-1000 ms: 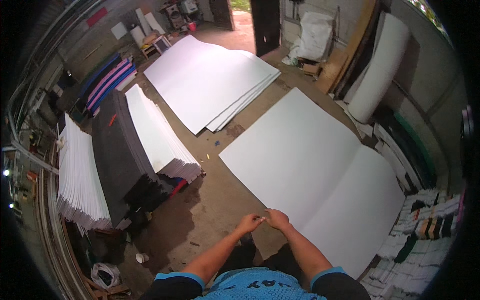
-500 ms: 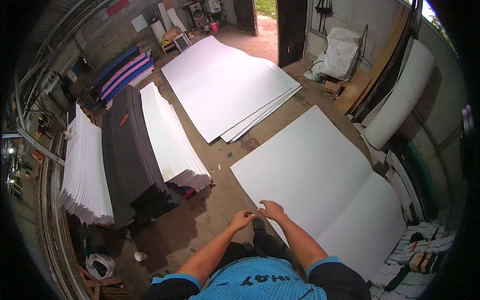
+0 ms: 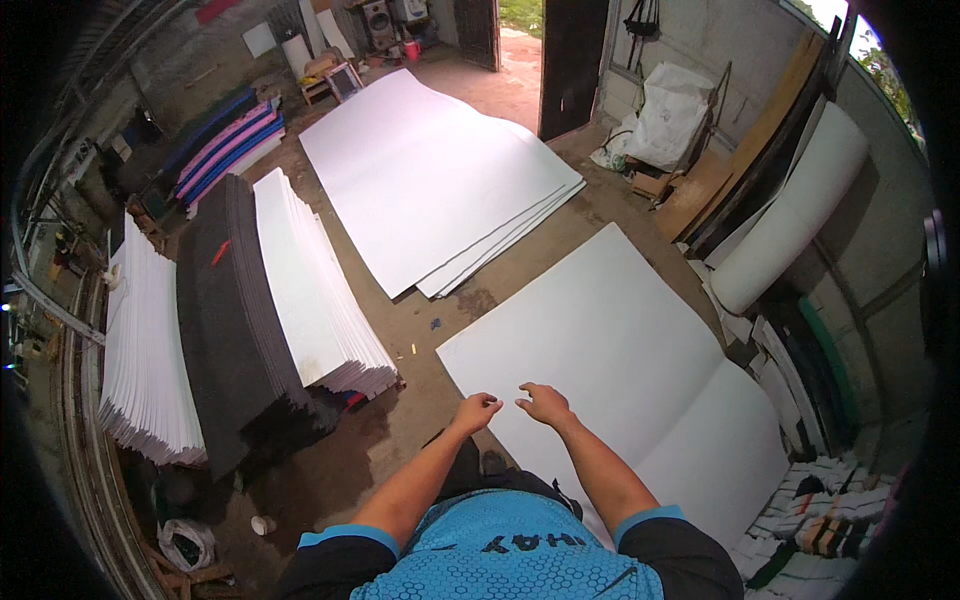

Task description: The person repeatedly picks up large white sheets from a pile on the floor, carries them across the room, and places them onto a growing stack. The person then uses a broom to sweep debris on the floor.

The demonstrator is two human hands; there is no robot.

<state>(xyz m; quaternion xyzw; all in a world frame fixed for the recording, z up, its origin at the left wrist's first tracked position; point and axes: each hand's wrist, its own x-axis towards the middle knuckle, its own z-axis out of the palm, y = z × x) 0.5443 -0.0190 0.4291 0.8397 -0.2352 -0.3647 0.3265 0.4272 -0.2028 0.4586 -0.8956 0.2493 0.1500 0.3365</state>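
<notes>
Head view: the white sheet (image 3: 600, 330) lies on the floor (image 3: 425, 395) ahead and rightward, its long axis running far-left to near-right. The right hand (image 3: 545, 403), nearer it, is loosely spread, apparently empty; the left hand (image 3: 478, 412) curls, its grip unclear. Dark lettering marks the blue shirt (image 3: 465, 575).

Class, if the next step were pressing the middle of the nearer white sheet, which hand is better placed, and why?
Probably the right hand: in this view it appears over the nearer white sheet, while the left hand appears around that sheet's left edge.
</notes>
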